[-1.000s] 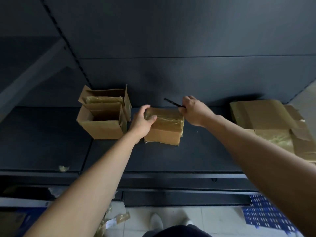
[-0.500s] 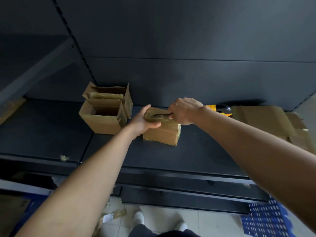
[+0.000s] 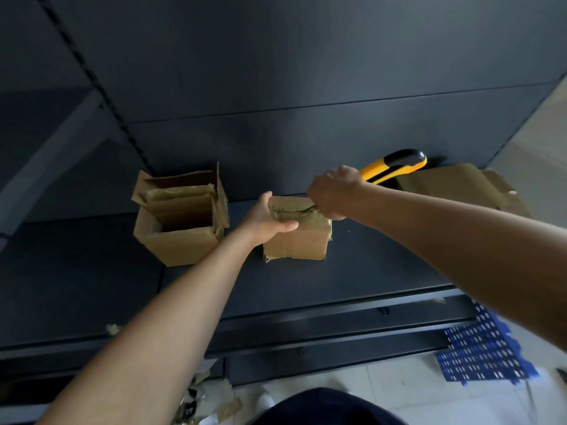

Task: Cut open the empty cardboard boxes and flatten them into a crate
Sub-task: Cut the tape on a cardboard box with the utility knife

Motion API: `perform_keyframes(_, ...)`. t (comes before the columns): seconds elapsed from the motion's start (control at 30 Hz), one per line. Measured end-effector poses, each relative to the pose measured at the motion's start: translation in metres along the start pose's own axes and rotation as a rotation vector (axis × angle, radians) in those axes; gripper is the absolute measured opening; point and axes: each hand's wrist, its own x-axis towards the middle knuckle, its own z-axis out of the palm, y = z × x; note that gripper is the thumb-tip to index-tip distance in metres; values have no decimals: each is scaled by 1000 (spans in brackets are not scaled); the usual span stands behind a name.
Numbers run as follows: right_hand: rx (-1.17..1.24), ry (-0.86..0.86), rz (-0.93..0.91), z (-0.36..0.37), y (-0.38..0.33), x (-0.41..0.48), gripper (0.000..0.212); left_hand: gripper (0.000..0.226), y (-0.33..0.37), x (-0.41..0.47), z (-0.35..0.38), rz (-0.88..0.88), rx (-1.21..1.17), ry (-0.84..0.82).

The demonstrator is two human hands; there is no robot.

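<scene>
A small taped cardboard box stands in the middle of the dark shelf. My left hand grips its left top edge, thumb across the front. My right hand holds a yellow and black utility knife in a fist, handle pointing up and to the right. Its blade lies in a slit in the tape on the box's top; most of the blade is hidden by my hand.
An open cardboard box with raised flaps stands to the left. Flattened cardboard lies at the shelf's right end. A blue perforated crate sits on the floor at the lower right. Tape scraps litter the floor.
My right hand turned the knife over, brought the blade down onto the box's top and drew it rightward, leaving a slit in the tape. My left hand kept its hold on the box.
</scene>
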Motion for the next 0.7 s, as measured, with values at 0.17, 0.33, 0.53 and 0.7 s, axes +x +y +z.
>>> perform_keyframes(0.17, 95, -65, 72, 3, 8, -4, 21, 100, 7, 7, 0, 6, 39, -43)
perform_keyframes(0.33, 135, -129, 128, 14, 22, -16, 27, 96, 11, 13, -1, 10, 86, -49)
perform_keyframes(0.53, 247, -203, 132, 23, 34, -33, 17, 91, 18, 15, -4, -5, 118, -82)
perform_keyframes(0.7, 333, -365, 199, 18, 41, -34, 26, 87, 26, 13, -7, -34, 173, -114)
